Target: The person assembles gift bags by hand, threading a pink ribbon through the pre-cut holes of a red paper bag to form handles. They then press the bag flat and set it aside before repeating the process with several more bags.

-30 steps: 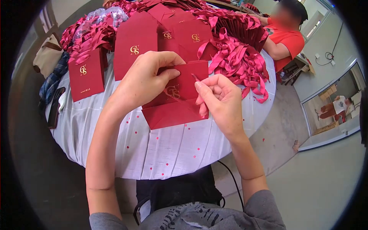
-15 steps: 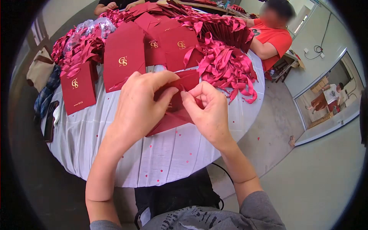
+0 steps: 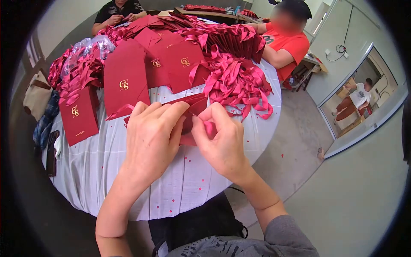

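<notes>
Between my hands, near the front of the round table, is a dark red paper gift bag [image 3: 198, 105], mostly covered by my fingers. My left hand [image 3: 150, 139] is closed around its upper edge from the left side. With thumb and forefinger, my right hand [image 3: 222, 143] pinches at the bag's rim; a loop of pink-red ribbon [image 3: 209, 128] shows beneath those fingers. The exact spot where the fingertips meet the bag is partly hidden. Just beyond my left hand lies a large red bag [image 3: 125, 81] with a gold monogram.
Beyond the hands lie a heap of pink-red ribbons [image 3: 242, 85], more red bags [image 3: 184, 62] and clear plastic [image 3: 87, 49]. A phone [image 3: 52, 153] lies at the left edge of the white tablecloth [image 3: 115, 180]. Two people sit across the table; another person [image 3: 358, 98] appears through the doorway.
The view has shifted, so the table's contents appear lower and further left. Both hands stay on the bag; more ribbon now shows under my right fingers, and less of the bag's front is visible.
</notes>
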Demonstrator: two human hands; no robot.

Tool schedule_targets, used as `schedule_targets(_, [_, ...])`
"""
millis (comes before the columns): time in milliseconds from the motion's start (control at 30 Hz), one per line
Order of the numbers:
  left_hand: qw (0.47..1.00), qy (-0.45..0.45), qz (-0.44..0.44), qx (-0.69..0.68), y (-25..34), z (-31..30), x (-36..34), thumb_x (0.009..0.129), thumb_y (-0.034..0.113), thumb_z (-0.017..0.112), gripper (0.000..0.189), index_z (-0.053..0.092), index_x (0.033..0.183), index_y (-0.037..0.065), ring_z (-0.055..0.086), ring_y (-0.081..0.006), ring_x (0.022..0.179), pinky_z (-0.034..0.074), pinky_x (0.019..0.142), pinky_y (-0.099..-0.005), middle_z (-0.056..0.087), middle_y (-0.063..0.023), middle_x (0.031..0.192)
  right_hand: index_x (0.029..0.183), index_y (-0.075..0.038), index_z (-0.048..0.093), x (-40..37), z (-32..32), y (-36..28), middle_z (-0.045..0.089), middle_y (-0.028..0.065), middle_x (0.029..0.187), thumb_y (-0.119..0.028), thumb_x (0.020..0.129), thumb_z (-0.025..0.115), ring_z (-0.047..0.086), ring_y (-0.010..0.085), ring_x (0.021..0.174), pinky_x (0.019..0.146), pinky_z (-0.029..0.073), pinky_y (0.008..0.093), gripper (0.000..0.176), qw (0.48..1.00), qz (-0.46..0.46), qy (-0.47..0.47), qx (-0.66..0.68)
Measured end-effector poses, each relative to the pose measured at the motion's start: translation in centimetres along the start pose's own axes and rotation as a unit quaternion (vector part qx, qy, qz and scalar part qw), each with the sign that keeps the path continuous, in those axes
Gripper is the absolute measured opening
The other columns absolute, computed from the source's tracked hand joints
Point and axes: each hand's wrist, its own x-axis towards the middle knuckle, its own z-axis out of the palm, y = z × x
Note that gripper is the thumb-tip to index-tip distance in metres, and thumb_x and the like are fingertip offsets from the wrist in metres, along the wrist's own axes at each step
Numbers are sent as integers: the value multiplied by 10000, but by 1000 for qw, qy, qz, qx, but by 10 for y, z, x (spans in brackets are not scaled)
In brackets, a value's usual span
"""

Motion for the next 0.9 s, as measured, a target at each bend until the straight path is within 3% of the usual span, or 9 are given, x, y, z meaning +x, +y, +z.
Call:
schedule_targets(200, [1000,12,5,9,-1,4,0,704,4,647,205,610,901,40,534,-201,633,340,607,-331,589,-59,683,771,-15,448,4,2,0,557,162,627,-17,787,601,566,338,535,491,434,415,155,998,-52,-8,-38])
schedule_targets(500, [999,8,23,28,-3,4,1,700,-10,638,212,598,904,35,535,-200,632,348,611,-329,570,-53,680,765,7,460,13,3,2,557,181,612,-6,790,581,578,365,562,503,437,439,124,999,-23,-29,0])
schedule_targets(533, [999,9,24,26,-3,4,1,700,-10,638,212,598,904,35,535,-200,632,348,611,-329,570,-53,680,767,14,463,16,0,0,565,193,625,-12,792,579,583,378,580,516,443,448,122,998,22,-56,22])
schedule_targets(700, [999,12,32,34,0,7,1,701,-12,633,225,601,920,31,537,-200,633,352,606,-331,577,-54,692,770,18,460,4,9,0,567,222,650,5,792,549,585,401,615,535,448,462,92,998,-54,-26,15])
schedule_targets(767, [999,0,32,33,0,6,0,715,-9,627,211,605,922,29,540,-202,637,356,611,-330,589,-58,706,787,11,455,6,6,1,571,223,663,-2,796,554,586,402,627,541,449,460,100,998,-54,-31,6])
schedule_targets(833, [999,19,16,40,0,6,2,735,-5,621,186,608,918,29,541,-205,640,361,618,-330,602,-63,724,812,2,452,14,1,2,575,218,665,-12,802,562,587,400,629,547,450,456,112,997,5,-75,21])
schedule_targets(900, [998,32,22,39,0,6,3,750,-2,616,169,609,916,29,541,-209,641,366,629,-330,611,-66,737,839,-10,458,9,5,7,576,196,651,-33,815,572,589,383,610,542,449,449,119,997,-17,-58,40])
